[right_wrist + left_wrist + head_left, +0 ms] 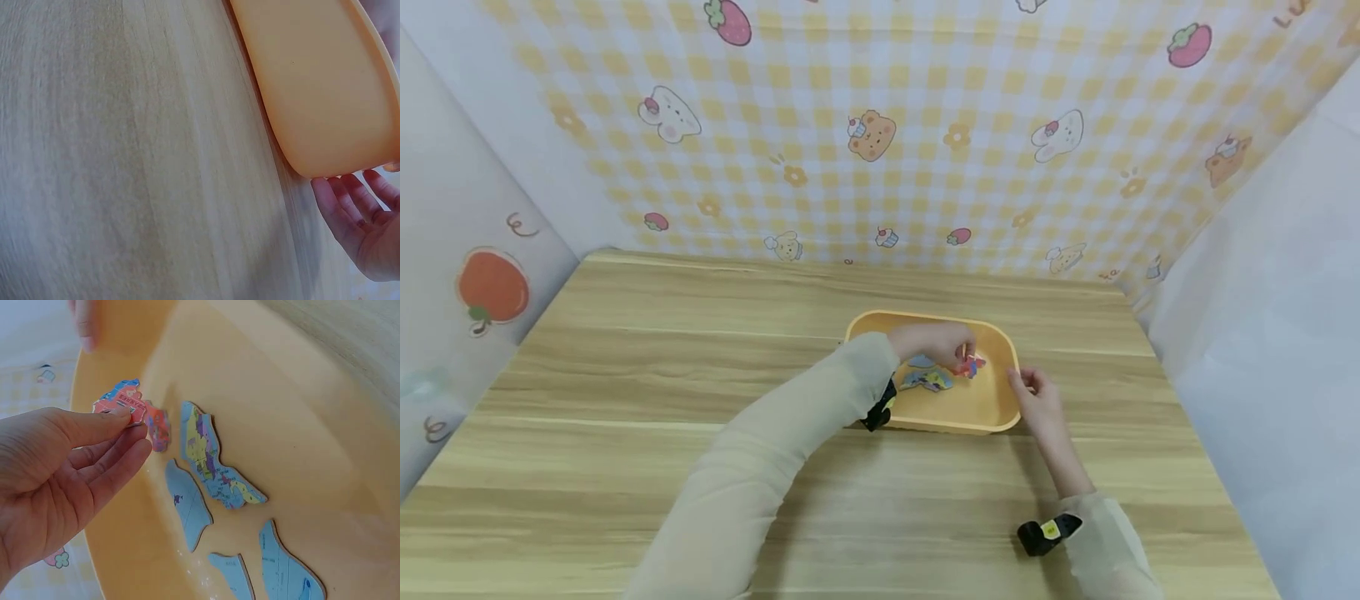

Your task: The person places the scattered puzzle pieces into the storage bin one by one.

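My left hand (942, 342) reaches into the orange plastic tray (940, 423). Between thumb and fingers it pinches a red and blue map puzzle piece (128, 400), held over the tray floor in the left wrist view. Just beyond the fingertips lies another reddish piece (160, 430). A colourful map piece (209, 459) and pale blue pieces (187, 503) lie flat in the tray. At the tray's right end, my right hand (1037, 400) holds the rim, its thumb over the edge and its fingertips (322, 187) against the outer wall.
Beneath the tray is a wood-grain table (625, 375). A yellow checked cloth (925, 183) hangs behind it, with white sheets (1262, 292) at the sides. The left sleeve (790, 433) crosses in front of the tray's left end.
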`<state>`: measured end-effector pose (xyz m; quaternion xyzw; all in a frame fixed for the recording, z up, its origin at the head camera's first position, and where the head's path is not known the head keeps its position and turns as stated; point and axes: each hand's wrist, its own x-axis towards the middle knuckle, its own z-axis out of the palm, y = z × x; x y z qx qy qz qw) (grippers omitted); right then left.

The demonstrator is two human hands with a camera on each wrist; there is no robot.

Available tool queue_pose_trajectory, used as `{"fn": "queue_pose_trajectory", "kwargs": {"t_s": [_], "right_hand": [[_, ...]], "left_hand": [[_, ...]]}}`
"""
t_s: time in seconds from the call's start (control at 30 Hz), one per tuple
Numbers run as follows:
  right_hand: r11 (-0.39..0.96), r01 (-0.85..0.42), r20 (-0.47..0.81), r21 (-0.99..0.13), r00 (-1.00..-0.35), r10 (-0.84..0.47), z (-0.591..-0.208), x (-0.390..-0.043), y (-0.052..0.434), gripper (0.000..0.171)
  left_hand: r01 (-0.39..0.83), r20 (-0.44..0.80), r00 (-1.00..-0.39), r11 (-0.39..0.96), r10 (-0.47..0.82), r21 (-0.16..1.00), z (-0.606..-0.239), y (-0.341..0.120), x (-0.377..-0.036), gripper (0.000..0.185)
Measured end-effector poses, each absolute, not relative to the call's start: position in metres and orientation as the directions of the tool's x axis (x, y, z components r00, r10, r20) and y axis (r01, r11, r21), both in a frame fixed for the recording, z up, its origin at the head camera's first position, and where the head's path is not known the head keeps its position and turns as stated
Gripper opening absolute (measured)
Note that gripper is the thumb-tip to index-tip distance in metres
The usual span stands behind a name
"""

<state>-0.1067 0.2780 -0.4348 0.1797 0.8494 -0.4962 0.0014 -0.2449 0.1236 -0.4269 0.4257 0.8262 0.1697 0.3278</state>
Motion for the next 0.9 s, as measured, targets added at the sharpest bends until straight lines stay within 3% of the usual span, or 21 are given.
{"fn": "queue_pose_trajectory", "kwargs": {"t_s": [0.13, 0.27, 0.4, 0.47, 0.53, 0.63, 0.9], "right_hand": [[0.415, 0.322, -0.184, -0.851, -0.923, 0.338, -0.438, -0.104, 0.276, 0.038], [0.405, 0.320, -0.174, -0.857, -0.918, 0.357, -0.440, -0.103, 0.274, 0.036], [0.401, 0.317, -0.174, -0.859, -0.919, 0.353, -0.441, -0.104, 0.272, 0.035], [0.402, 0.322, -0.180, -0.857, -0.918, 0.354, -0.441, -0.104, 0.271, 0.035], [0.402, 0.327, -0.183, -0.855, -0.917, 0.355, -0.440, -0.104, 0.271, 0.036], [0.406, 0.329, -0.186, -0.853, -0.917, 0.353, -0.439, -0.105, 0.271, 0.037], [0.420, 0.315, -0.165, -0.851, -0.920, 0.354, -0.439, -0.106, 0.272, 0.037]], "left_hand": [[0.643, -0.366, -0.376, 0.524, 0.852, 0.558, -0.514, 0.159, -0.286, 0.023], [0.617, -0.430, -0.428, 0.605, 0.795, 0.503, -0.559, 0.186, -0.296, 0.023], [0.535, -0.510, -0.433, 0.668, 0.743, 0.517, -0.561, 0.190, -0.292, 0.026], [0.535, -0.480, -0.416, 0.634, 0.773, 0.558, -0.553, 0.186, -0.287, 0.027], [0.527, -0.490, -0.434, 0.654, 0.756, 0.542, -0.528, 0.179, -0.271, 0.028], [0.536, -0.479, -0.451, 0.658, 0.753, 0.529, -0.519, 0.178, -0.267, 0.029], [0.531, -0.442, -0.455, 0.634, 0.773, 0.562, -0.539, 0.182, -0.281, 0.050]]}}
